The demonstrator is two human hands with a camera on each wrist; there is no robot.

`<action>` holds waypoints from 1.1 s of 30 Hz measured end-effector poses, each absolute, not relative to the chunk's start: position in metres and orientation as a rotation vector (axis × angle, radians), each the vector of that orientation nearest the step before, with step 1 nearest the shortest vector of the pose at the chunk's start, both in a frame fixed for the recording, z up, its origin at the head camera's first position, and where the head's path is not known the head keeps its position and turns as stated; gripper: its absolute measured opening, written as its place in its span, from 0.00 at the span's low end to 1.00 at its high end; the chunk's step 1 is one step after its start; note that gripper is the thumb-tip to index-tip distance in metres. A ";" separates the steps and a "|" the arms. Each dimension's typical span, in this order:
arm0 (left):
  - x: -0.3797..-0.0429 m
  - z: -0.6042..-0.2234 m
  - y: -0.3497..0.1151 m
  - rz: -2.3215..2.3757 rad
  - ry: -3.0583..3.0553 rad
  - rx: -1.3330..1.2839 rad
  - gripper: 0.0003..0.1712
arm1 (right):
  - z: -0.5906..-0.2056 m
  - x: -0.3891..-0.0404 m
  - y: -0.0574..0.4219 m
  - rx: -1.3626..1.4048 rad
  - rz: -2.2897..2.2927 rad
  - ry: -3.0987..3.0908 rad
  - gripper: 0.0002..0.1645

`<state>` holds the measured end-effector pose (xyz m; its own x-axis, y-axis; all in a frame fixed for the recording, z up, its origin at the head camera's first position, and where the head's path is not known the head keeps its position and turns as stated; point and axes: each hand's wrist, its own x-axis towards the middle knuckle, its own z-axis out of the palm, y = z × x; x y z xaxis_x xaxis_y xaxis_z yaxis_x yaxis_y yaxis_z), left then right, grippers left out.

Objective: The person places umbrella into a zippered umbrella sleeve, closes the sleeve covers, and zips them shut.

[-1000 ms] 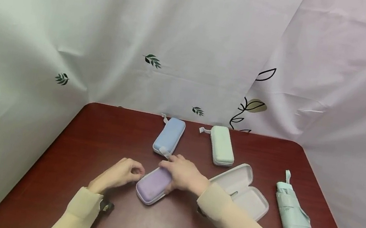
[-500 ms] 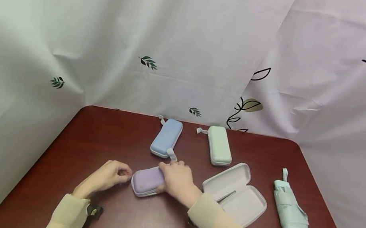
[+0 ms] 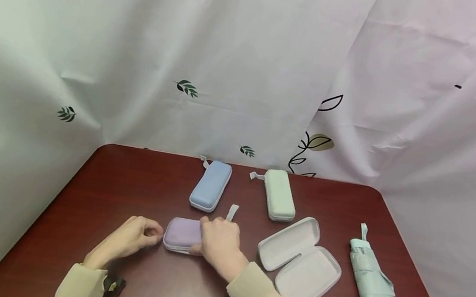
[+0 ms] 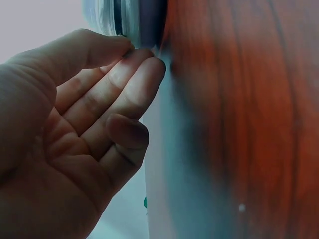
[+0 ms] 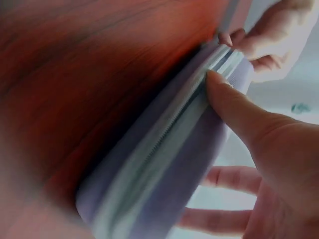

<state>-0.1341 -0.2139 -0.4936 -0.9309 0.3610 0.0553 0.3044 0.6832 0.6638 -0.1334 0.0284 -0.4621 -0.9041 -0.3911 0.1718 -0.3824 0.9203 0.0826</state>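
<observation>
A purple zippered hard case [image 3: 182, 234] lies crosswise on the table between both hands, its pale strap sticking up behind the right hand. My right hand [image 3: 221, 245] grips the case's right end from above, with the thumb on the zipper side. In the right wrist view the closed-looking zipper [image 5: 169, 127] runs along the side under that thumb. At the left end, my left hand [image 3: 128, 238] pinches at the zipper; thumb and forefinger meet there in the left wrist view, its other fingers curled loosely. Those fingertips hide the zipper pull.
Behind lie a blue case [image 3: 210, 186] and a mint case [image 3: 280, 195], both closed. On the right, an open pale grey case [image 3: 311, 276] holds a slim item mostly hidden by its edge. A folded mint umbrella [image 3: 371, 276] lies farther right on the dark red table [image 3: 143, 180].
The purple case has turned from slanted to nearly crosswise, both hands staying at its ends. The left hand has moved left and the right arm has swung left, uncovering more of the grey case.
</observation>
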 end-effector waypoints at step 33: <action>-0.137 -0.495 -0.194 1.109 2.806 0.605 0.06 | -0.425 -0.171 0.052 1.316 0.556 -3.209 0.41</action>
<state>-0.1368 -0.1940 -0.4950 -0.9207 0.3814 0.0826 0.3348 0.6633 0.6693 -0.1710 0.0517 -0.4250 -0.6607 -0.7187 -0.2166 -0.6038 0.6803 -0.4154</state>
